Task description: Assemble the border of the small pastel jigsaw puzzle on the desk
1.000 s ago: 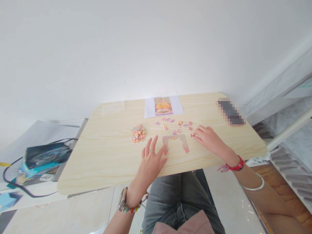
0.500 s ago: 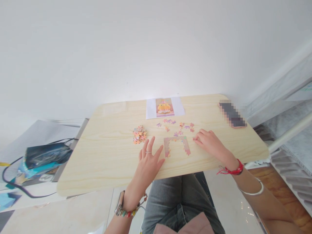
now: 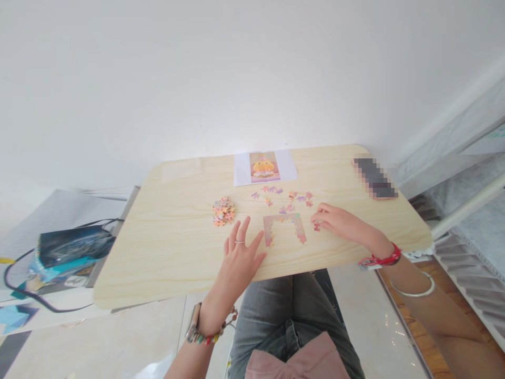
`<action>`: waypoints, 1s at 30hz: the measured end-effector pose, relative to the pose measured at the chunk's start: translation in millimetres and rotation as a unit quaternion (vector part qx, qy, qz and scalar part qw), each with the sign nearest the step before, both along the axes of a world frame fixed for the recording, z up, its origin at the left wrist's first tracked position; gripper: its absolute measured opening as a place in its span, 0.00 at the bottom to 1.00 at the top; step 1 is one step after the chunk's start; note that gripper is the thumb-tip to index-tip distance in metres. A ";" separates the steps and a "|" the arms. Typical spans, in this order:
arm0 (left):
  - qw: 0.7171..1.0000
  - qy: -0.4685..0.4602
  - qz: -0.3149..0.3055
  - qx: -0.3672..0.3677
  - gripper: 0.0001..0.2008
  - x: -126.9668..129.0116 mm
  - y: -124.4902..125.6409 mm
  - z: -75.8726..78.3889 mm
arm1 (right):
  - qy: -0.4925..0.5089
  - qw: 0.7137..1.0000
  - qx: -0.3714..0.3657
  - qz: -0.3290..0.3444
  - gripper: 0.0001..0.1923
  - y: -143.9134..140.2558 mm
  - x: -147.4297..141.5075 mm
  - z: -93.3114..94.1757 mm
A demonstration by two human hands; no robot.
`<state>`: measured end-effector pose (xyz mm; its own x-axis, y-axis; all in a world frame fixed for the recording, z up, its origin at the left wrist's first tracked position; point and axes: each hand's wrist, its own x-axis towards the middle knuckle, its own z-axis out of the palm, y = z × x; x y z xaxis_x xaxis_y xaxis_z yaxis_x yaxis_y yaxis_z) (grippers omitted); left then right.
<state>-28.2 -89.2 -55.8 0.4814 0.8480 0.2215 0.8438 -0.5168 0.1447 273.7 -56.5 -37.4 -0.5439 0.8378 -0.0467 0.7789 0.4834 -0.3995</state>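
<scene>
My left hand [image 3: 241, 258] rests open on the table, fingers spread, between a heap of jigsaw pieces and a partly joined puzzle border [image 3: 268, 230]. That border has a top row and two sides, with its near side open. Right of it, my right hand [image 3: 335, 218] pinches a small reddish puzzle piece [image 3: 316, 227] close to the tabletop; the fingers partly hide the grip. The heaped puzzle pieces [image 3: 224, 211] lie beyond my left fingertips. Several loose puzzle pieces [image 3: 300, 198] are scattered past the border.
A white sheet with a pumpkin picture [image 3: 264, 167] lies at the back of the wooden table [image 3: 165, 237], against the wall. A blurred-out phone [image 3: 374, 179] is at the far right. Left of the table are a dark bag [image 3: 74, 245] and papers.
My right hand has turned slightly, and the reddish piece now shows below its fingers. The left hand stays spread in about the same place. The view has shifted a little.
</scene>
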 end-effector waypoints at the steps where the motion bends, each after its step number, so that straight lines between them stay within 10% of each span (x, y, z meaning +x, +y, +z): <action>1: 1.000 0.001 0.001 0.002 0.18 -0.7 -0.4 -0.6 | 0.004 1.000 -0.008 0.001 0.10 1.4 0.7 -2.3; 19: 1.000 -0.004 0.001 0.003 0.17 -8.8 -5.8 -6.9 | -0.074 0.990 0.122 -0.005 0.12 -6.9 -0.5 -19.1; 30: 0.999 -0.047 -0.013 0.016 0.14 -7.1 -12.5 -8.3 | -0.036 0.983 0.181 0.016 0.13 -43.1 -104.8 -9.1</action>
